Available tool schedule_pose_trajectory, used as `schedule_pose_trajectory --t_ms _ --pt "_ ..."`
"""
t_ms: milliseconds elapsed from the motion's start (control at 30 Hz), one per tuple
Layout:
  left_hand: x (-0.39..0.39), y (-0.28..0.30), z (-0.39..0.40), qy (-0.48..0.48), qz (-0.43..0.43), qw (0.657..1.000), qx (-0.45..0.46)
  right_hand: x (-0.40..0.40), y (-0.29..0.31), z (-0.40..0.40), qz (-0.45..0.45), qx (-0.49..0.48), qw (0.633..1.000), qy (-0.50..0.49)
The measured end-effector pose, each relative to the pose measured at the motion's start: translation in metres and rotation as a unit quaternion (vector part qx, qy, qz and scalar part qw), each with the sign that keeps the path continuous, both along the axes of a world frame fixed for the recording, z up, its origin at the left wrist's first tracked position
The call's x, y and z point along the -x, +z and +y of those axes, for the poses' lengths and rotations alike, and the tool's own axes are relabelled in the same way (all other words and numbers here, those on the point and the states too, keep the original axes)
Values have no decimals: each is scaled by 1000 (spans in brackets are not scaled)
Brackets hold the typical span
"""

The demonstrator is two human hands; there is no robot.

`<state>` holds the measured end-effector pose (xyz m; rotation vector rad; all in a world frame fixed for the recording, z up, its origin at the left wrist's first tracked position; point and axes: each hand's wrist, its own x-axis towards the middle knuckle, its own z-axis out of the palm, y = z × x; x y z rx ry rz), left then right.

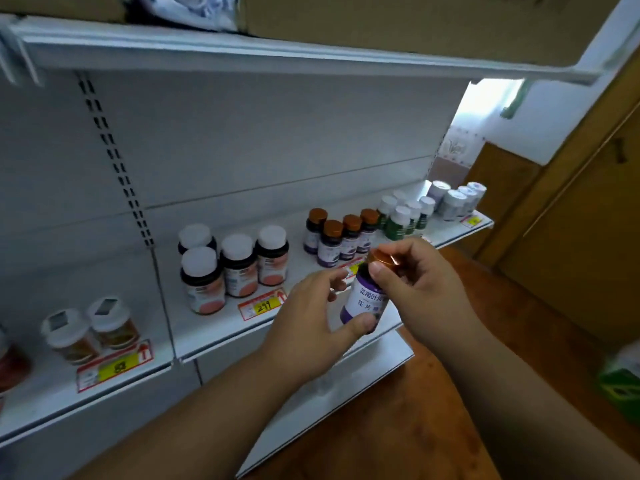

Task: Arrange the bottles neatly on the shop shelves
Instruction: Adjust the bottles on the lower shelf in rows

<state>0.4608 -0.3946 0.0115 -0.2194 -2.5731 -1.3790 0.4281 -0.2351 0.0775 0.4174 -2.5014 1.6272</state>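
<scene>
I hold a purple-labelled bottle [367, 299] with a copper cap in front of the white shelf [221, 336]. My left hand [313, 323] grips its lower body. My right hand [419, 282] wraps its fingers around the cap. Behind it on the shelf stand several matching copper-capped bottles [341, 239]. Left of those are several dark bottles with white caps and pink labels [235, 266]. Green-labelled white-capped bottles [403, 216] and pale bottles [455, 199] fill the far right end.
Two amber jars with white lids [91, 329] stand on the left shelf section above a yellow price tag [116, 367]. A lower shelf [332, 396] juts out below. Cardboard boxes [415, 19] sit on the top shelf. A green basket [621, 386] rests on the wooden floor at right.
</scene>
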Motion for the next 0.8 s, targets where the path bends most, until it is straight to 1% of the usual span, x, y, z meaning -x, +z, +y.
schedule_pose_trajectory --t_ms 100,167,300,434,567,634,700,800 --pt "40 -3 5 8 -13 999 30 42 1 7 10 -4 1000 2" --pt "68 -3 7 12 5 998 54 69 4 11 19 3 1000 -8" --pt "119 3 13 95 47 989 104 126 15 15 23 16 1000 -11" --pt "156 -4 20 139 39 976 162 187 15 14 52 -15 998 -6" --pt "182 -9 30 213 65 957 185 245 3 7 70 -48 994 68" --pt "193 -13 33 248 69 943 211 268 -4 2 54 -87 988 113" --pt "201 -14 36 255 15 934 250 289 -11 -2 51 -112 980 155" --pt "216 -18 35 263 -119 913 288 310 -17 -10 76 -109 968 213"
